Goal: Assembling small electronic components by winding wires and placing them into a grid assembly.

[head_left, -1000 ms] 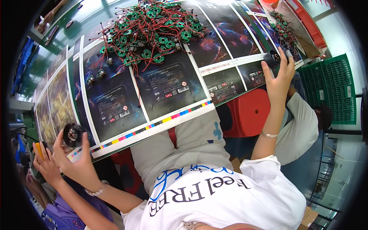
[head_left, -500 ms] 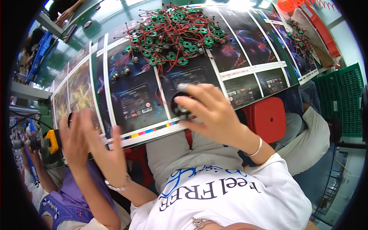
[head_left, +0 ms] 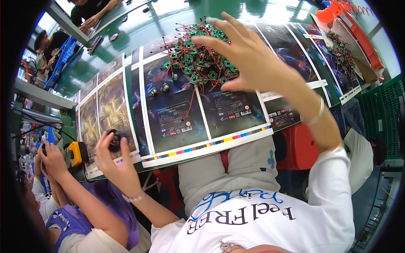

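Observation:
My right hand (head_left: 257, 59) reaches over the right side of a pile of small green ring-shaped parts with red and black wires (head_left: 198, 59). Its fingers are spread, with nothing seen in them; they hide some of the pile. My left hand (head_left: 116, 162) is at the table's near left, thumb and fingers on either side of a black round part (head_left: 114, 141). Several small silver cylindrical parts (head_left: 165, 87) lie at the pile's left edge. Under all this are dark printed sheets (head_left: 173, 122).
To the left, a co-worker's hands (head_left: 52, 158) hold something small beside a yellow device (head_left: 76, 154). A second wired pile (head_left: 341, 52) lies far right, near a red rack (head_left: 358, 42) and green crate (head_left: 384, 101). A red stool (head_left: 301, 145) stands by the table edge.
My right hand has moved up and away over the pile, and the dark round part is gone from it. My left hand now has a black round part. The co-worker's hands have drawn back left.

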### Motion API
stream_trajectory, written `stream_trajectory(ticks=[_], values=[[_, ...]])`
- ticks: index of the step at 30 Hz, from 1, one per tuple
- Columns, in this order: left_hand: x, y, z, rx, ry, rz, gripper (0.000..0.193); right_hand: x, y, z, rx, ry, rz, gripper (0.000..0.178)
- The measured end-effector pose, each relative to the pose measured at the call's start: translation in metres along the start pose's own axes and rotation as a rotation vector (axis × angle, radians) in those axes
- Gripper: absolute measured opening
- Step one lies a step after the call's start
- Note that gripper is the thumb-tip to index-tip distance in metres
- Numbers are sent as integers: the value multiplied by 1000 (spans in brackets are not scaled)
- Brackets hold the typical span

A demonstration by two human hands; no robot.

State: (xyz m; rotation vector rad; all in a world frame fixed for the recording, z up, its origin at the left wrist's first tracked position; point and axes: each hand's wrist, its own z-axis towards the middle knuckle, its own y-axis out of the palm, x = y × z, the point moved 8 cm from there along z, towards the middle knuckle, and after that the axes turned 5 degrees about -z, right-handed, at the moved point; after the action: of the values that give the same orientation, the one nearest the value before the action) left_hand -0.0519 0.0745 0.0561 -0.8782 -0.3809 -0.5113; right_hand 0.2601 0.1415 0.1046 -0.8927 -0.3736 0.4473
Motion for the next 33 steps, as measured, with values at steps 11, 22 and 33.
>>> stream_trajectory(ticks=[11,22,33], values=[[14,19,-22,-25,-24,67,58,54,112,43,-682,146,285,93],[72,81,-24,-214,132,-226,64,53,115,53,-564,53,204,74],[73,84,-30,-229,169,-224,62,46,107,46,-485,277,24,74]])
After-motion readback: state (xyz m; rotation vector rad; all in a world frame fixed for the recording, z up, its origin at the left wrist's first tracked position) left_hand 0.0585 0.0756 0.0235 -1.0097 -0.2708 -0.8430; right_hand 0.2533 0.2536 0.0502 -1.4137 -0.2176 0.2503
